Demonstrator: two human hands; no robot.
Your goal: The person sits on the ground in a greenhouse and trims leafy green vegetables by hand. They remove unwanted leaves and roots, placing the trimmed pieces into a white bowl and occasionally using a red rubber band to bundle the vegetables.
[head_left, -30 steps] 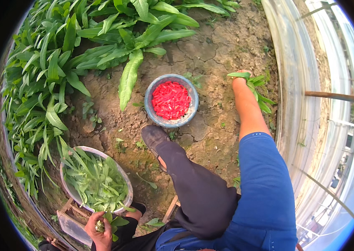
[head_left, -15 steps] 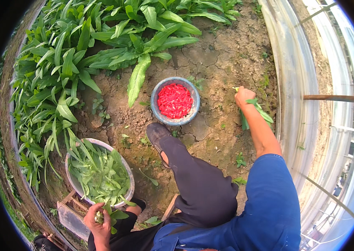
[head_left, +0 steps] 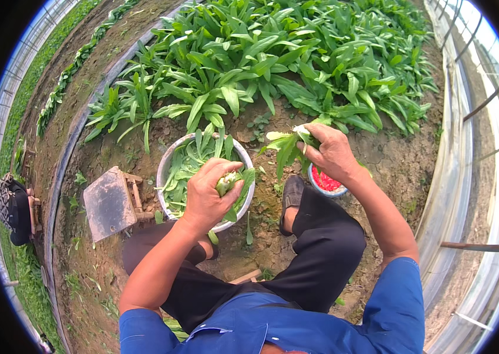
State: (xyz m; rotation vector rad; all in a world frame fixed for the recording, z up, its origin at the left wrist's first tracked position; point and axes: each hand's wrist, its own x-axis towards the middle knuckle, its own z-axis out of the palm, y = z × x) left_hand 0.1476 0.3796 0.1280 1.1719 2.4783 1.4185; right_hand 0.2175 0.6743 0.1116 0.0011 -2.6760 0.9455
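Observation:
Closed around a bunch of leafy greens (head_left: 226,184), my left hand (head_left: 207,197) is above the near side of a round basin (head_left: 162,187). The bunch's pale cut stem ends show between thumb and fingers. Long green leaves (head_left: 181,168) fill the basin. To the right, my right hand (head_left: 333,152) grips a leafy green plant (head_left: 286,147), its pale stem end by the fingertips and leaves hanging below. Beneath that hand stands a blue-rimmed bucket (head_left: 340,193) of small red pieces (head_left: 324,180), partly covered by the hand and forearm.
A dense bed of leafy plants (head_left: 249,65) spreads across the far side. Left of the basin sits a small wooden stool (head_left: 109,203). Plastic sheeting (head_left: 461,177) runs along the right. A dark patterned bundle (head_left: 18,209) lies at far left.
My right hand has swung in from the far right toward the middle, still holding greens. My left hand has risen with its bunch over the basin. The whole view has shifted leftward.

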